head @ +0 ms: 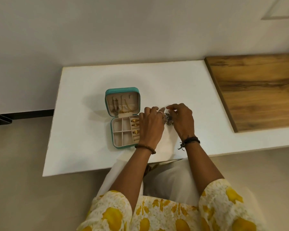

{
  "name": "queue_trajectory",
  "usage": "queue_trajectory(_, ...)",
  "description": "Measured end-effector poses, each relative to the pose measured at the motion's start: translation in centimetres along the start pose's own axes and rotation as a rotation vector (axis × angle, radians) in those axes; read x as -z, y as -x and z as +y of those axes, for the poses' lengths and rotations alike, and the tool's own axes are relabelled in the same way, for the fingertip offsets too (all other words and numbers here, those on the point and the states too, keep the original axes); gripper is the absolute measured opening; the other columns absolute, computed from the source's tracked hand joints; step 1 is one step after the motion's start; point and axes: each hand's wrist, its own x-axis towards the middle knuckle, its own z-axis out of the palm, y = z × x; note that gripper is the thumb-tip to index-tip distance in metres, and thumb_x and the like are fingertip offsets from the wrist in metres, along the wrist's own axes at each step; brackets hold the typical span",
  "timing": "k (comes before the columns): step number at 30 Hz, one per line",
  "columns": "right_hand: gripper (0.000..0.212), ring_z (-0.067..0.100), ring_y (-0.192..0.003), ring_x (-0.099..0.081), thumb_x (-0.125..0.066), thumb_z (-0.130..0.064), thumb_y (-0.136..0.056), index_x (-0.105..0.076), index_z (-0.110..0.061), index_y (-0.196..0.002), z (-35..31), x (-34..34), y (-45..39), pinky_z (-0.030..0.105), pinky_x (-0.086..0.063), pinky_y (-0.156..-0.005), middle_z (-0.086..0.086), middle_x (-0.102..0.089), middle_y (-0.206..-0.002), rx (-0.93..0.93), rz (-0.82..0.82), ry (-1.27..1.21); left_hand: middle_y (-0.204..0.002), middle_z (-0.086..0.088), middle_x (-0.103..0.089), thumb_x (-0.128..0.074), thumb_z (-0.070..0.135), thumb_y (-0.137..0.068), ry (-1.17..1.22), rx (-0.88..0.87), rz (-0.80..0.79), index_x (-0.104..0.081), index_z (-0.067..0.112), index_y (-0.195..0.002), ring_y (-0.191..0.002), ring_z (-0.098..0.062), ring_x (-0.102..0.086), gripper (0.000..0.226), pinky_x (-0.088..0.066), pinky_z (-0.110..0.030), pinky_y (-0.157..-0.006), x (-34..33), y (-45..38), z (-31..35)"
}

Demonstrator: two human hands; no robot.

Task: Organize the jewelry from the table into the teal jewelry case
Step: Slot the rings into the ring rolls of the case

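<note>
The teal jewelry case (pixel 113 144) lies open on the white table (pixel 83 134). Its lid holds hanging chains (pixel 117 105); the tray's right-hand slots hold three gold rings (pixel 134 125). Just right of the case, my left hand (pixel 150 125) and my right hand (pixel 182 119) meet over a dark, silvery piece of jewelry (pixel 169 120). Fingers of both hands pinch it a little above the table. Most of the piece is hidden between the hands. My left wrist covers the case's right front corner.
A wooden board (pixel 257 90) lies on the table's right part. A white wall stands behind the table. The table's front edge runs just above my lap, and pale floor lies to the left.
</note>
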Motion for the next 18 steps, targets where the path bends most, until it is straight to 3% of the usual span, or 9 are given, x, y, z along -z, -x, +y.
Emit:
queue_trajectory(3,0.025,0.026,-0.102,-0.061,-0.048,-0.004,-0.090,-0.070,-0.011,-0.099,0.6,0.3,-0.8,0.033,-0.047,-0.082,0.009,-0.068,-0.105,-0.058,0.064,-0.071,-0.126,-0.005,-0.055,-0.050,0.026,-0.092,0.017,0.032,-0.089,-0.060,0.014,-0.117,-0.114,-0.028,-0.042,0.030,-0.031,-0.040,-0.090,-0.4,0.2,-0.2)
queue_trajectory(8,0.022,0.025,-0.098,-0.063,-0.054,0.000,-0.086,-0.072,-0.008,-0.095,1.4,0.9,-0.9,0.032,-0.049,-0.080,0.011,-0.072,-0.100,-0.146,0.056,-0.084,-0.104,-0.005,-0.063,-0.055,0.028,-0.088,-0.079,0.071,0.007,-0.065,0.014,-0.101,-0.104,-0.027,-0.050,0.022,-0.036,-0.041,-0.084,-0.1,0.2,-0.7)
queue_trajectory(13,0.020,0.020,-0.088,-0.062,-0.057,-0.005,-0.084,-0.072,-0.011,-0.095,1.3,0.9,-0.8,0.023,-0.039,-0.070,0.008,-0.071,-0.099,-0.209,0.027,-0.082,-0.073,0.006,-0.064,-0.074,0.025,-0.069,-0.219,0.121,0.097,-0.065,0.022,-0.072,-0.077,-0.018,-0.058,0.010,-0.044,-0.032,-0.066,0.0,0.3,-1.1)
queue_trajectory(18,0.012,0.019,-0.082,-0.063,-0.067,-0.020,-0.082,-0.073,-0.015,-0.091,0.8,0.6,-0.7,0.025,-0.042,-0.068,0.002,-0.071,-0.088,-0.178,-0.016,-0.045,-0.074,0.006,-0.065,-0.077,0.021,-0.066,-0.203,0.089,0.124,-0.066,0.022,-0.076,-0.076,-0.018,-0.059,0.015,-0.046,-0.032,-0.065,-0.3,0.3,-1.3)
